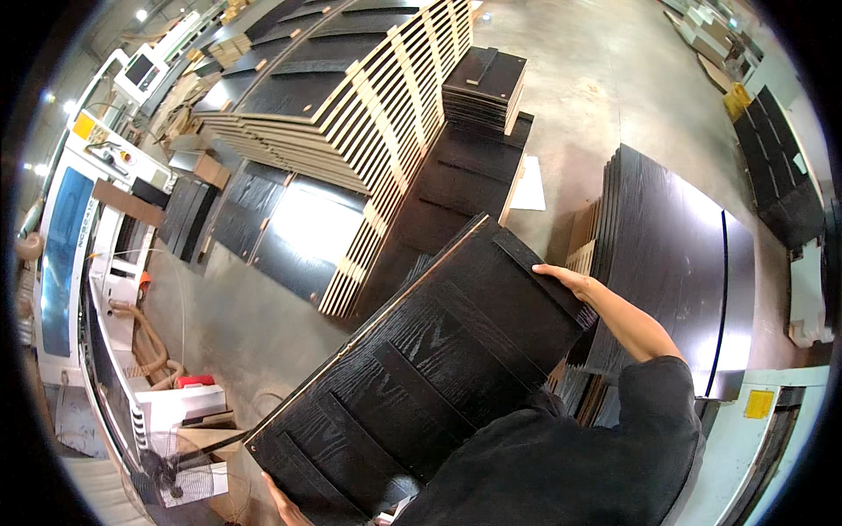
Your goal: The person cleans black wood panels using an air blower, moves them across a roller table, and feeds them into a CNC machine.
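Note:
A large black wood-grain panel (421, 351) with several crosswise bands and a pale raw edge lies tilted across my front. It runs from lower left to upper right. My right hand (566, 285) grips its far right edge, with the thumb on top and the other fingers mostly hidden beneath. At the near left end, my left hand (282, 501) holds the panel's edge, only partly in view. Just beyond the panel is a low black board pile (456, 175). To the right of my right hand stands a stack of wide black boards (667, 254).
A tall stack of black panels with pale edges (386, 96) rises ahead on the left. A smaller black stack (485, 83) sits beyond it. Machines with a blue window (66, 254) line the left side, near a fan (167, 473). A pale cabinet (763, 438) stands at right.

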Demonstrator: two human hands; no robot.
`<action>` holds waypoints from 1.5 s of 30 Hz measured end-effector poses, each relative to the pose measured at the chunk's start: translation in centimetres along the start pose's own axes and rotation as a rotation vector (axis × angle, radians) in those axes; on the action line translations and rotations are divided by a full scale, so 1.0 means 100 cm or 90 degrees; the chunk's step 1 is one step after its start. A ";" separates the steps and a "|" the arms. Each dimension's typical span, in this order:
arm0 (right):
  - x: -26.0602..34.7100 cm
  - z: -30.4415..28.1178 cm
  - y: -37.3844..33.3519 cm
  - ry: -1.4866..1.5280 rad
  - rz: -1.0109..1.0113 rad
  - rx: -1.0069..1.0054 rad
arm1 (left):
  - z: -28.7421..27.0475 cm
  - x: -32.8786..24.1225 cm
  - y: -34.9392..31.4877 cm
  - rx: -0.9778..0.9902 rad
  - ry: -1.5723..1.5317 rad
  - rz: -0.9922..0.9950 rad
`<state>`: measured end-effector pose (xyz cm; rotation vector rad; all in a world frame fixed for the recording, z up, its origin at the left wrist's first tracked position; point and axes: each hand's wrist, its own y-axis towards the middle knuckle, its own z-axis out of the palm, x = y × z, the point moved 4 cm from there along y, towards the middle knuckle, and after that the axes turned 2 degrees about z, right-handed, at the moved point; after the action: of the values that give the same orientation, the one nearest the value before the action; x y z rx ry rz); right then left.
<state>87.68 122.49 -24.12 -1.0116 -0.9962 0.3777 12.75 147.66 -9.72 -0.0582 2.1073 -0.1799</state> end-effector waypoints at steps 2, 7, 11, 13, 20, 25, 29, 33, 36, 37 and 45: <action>0.026 -0.034 0.012 0.003 0.007 -0.001 | 0.044 -0.002 0.030 0.009 -0.011 -0.066; 0.096 -0.143 0.081 -0.016 0.000 -0.031 | 0.159 0.018 0.094 0.024 -0.070 -0.270; 0.172 -0.206 0.158 -0.024 0.019 0.020 | 0.249 0.013 0.088 -0.028 -0.131 -0.457; 0.197 -0.248 0.183 -0.111 0.032 -0.048 | 0.295 0.023 0.095 -0.069 -0.107 -0.502; 0.253 -0.340 0.273 -0.132 0.013 -0.013 | 0.391 0.102 0.101 0.050 -0.272 -0.506; 0.263 -0.347 0.291 -0.169 0.052 -0.039 | 0.438 0.061 0.102 0.053 -0.243 -0.518; 0.271 -0.351 0.291 -0.146 0.070 -0.020 | 0.449 0.058 0.105 0.072 -0.259 -0.518; 0.245 -0.375 0.309 -0.233 0.016 -0.161 | 0.448 0.081 0.106 0.090 -0.057 -0.510; 0.243 -0.376 0.320 -0.321 -0.027 -0.146 | 0.488 0.037 0.098 0.121 -0.001 -0.357; 0.239 -0.376 0.319 -0.316 -0.046 -0.152 | 0.483 0.041 0.094 0.063 0.046 -0.315; 0.185 -0.349 0.240 -0.483 -0.482 -0.783 | 0.459 0.101 0.060 0.021 0.067 -0.350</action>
<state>130.53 128.91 -40.42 -1.4634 -2.3238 -0.6460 46.93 147.62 -42.52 -0.6213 2.1485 -0.5536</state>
